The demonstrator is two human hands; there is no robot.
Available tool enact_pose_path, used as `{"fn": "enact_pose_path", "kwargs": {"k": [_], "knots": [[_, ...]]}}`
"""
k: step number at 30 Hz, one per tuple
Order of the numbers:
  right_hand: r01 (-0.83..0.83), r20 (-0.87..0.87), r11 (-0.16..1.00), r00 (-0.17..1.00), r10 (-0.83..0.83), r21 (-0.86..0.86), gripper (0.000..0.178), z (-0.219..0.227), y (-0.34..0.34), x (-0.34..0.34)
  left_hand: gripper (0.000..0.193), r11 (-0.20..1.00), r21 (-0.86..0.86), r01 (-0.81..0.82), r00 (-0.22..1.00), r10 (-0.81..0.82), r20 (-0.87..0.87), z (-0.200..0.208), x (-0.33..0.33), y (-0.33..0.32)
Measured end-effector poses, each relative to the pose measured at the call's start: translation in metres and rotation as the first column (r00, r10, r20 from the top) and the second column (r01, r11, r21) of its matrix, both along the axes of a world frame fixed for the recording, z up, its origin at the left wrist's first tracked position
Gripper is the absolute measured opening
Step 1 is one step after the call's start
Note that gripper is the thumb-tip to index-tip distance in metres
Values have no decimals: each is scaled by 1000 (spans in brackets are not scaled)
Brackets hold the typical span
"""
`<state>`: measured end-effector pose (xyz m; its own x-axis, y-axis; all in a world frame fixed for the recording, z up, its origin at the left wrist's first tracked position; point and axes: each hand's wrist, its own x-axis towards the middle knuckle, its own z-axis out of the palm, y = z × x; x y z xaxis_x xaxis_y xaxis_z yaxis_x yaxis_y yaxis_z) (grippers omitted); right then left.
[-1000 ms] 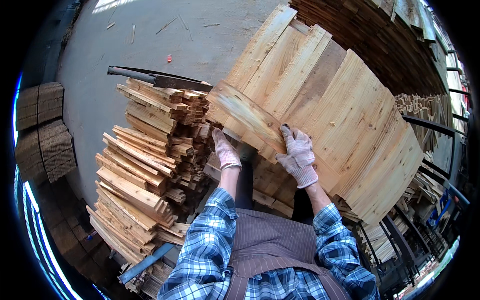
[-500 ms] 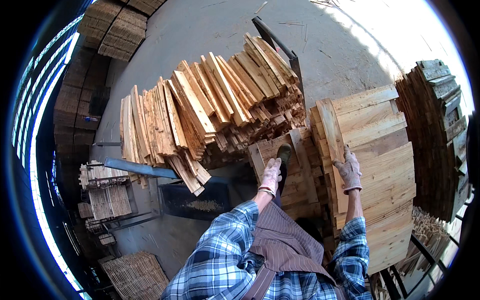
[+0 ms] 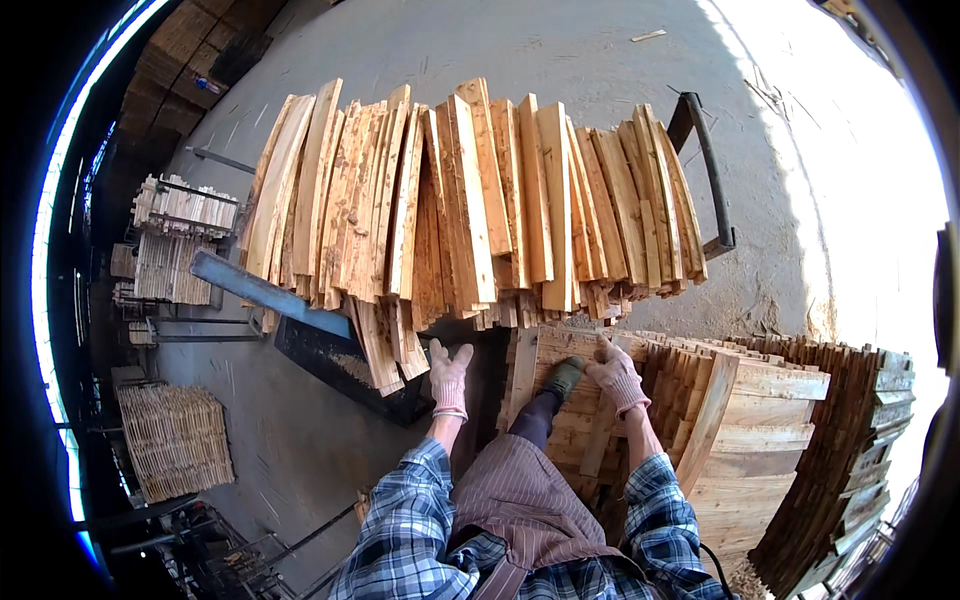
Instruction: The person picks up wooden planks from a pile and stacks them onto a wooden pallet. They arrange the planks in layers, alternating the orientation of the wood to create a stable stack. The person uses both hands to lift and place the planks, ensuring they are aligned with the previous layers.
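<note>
Both my hands wear pale knitted gloves and hold nothing. My left hand is open, thumb apart from the fingers, just right of the lower ends of the jutting wooden boards. My right hand is open too, over the stacked planks by my dark shoe. Ahead of both hands lies a large pile of loose wooden boards, set on edge and leaning. To the right stands a neat stack of planks, with one plank lying across its left edge.
A blue metal bar and a black metal frame post bound the board pile. Below the bar sits a dark bin. Darker weathered planks are stacked at far right. More wood bundles stand on the left.
My view has turned toward the loose board pile. My right hand has come off the neat plank stack and moved left. My left hand has moved left, near the jutting boards.
</note>
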<state>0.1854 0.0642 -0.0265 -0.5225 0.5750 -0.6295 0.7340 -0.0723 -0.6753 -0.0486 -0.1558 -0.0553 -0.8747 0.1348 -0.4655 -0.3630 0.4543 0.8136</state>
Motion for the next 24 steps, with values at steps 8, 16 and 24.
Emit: {"fn": "enact_pose_path", "kwargs": {"k": [8,16,24], "knots": [[-90,8,993,996,91,-76,72,3,38,-78,116,650,-712,266,953,-291,90,34,-76,154],[-71,-349,902,933,-91,-425,86,-13,30,-90,82,977,8,215,947,-210,243,55,26,95],[-122,-386,515,808,-445,-849,74,51,-60,-32,72,933,327,-149,690,-139,710,109,187,-23]]}}
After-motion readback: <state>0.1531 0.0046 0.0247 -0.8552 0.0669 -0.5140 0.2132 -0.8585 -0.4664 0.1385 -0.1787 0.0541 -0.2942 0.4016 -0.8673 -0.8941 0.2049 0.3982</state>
